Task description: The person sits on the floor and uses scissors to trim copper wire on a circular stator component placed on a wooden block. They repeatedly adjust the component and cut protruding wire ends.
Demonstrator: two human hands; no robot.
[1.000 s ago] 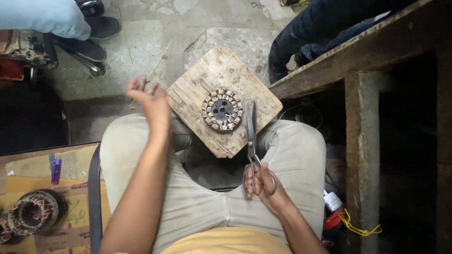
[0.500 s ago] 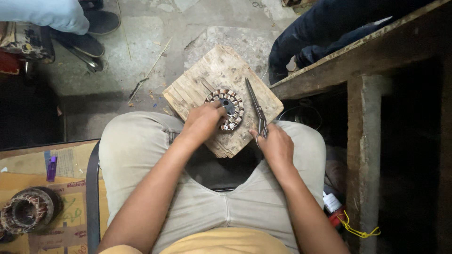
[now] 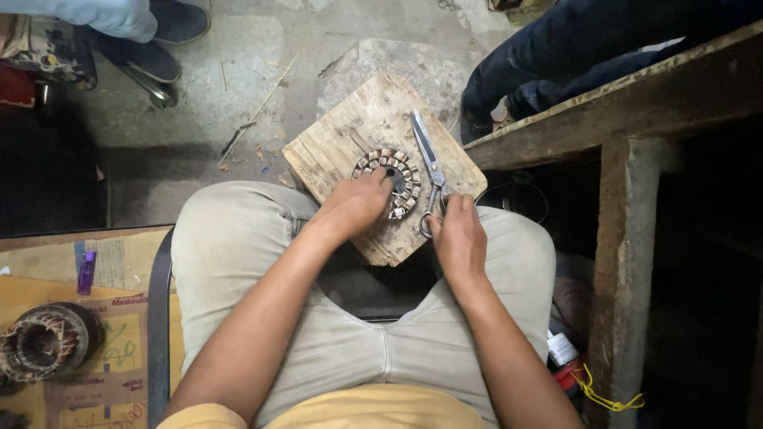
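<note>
On the wooden block (image 3: 350, 143) across the knees, left hand (image 3: 354, 208) grips the ring-shaped stator (image 3: 397, 179); right hand (image 3: 458, 238) grips scissors (image 3: 429, 163), blades nearing the block's far edge.

Repair workshop: wound motor stator (image 3: 44, 343), rough wooden bench (image 3: 628, 119), littered concrete floor (image 3: 207, 103).

head view, straight down, near lap

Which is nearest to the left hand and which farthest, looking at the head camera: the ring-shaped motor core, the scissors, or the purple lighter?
From the left hand:
1. Ring-shaped motor core, touched, on the wooden block.
2. Scissors, just right of the core, at the right hand.
3. Purple lighter, far left on cardboard.
</note>
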